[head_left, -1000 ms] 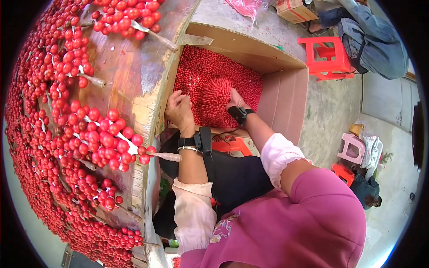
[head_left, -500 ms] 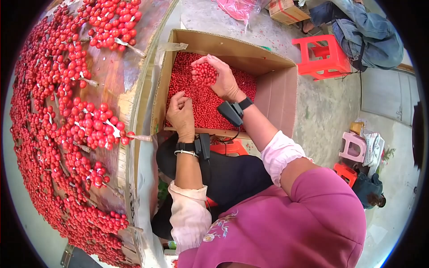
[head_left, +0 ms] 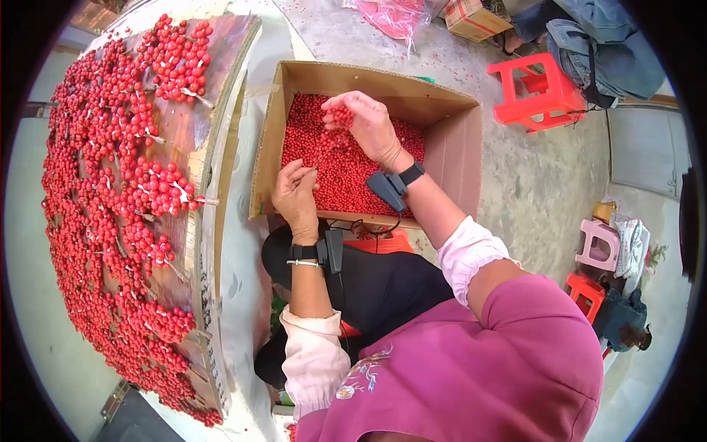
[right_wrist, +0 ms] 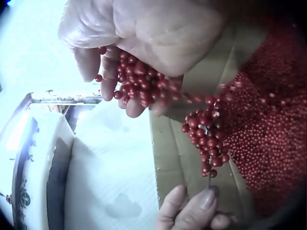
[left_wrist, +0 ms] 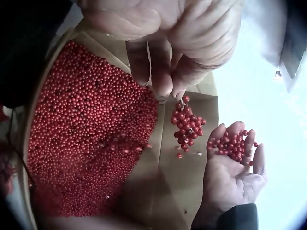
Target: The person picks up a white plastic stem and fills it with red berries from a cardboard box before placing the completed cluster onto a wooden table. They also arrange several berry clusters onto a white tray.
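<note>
Loose red berries (head_left: 350, 188) fill much of the cardboard box (head_left: 453, 158). Over its left side, my left hand (head_left: 297, 200) pinches the thin stem of a small berry cluster (left_wrist: 188, 128), which hangs below the fingertips in the left wrist view. My right hand (head_left: 374, 134) is cupped above the box with a handful of berries (right_wrist: 139, 84) on its palm and curled fingers. In the right wrist view, a blurred line of berries runs from this hand toward the cluster, whose stem the left fingertips (right_wrist: 207, 199) hold from below.
At the left, a board (head_left: 177, 132) bears many berry clusters on stems. A red stool (head_left: 541, 92) stands right of the box, near a seated person's denim clothing (head_left: 618, 55). Pink plastic (head_left: 394, 18) and another carton (head_left: 477, 18) lie beyond.
My right hand rose out of the berries with a handful and turned over the box; fewer berries now show in it. The left hand stays near the box's left side. The view shifted slightly.
</note>
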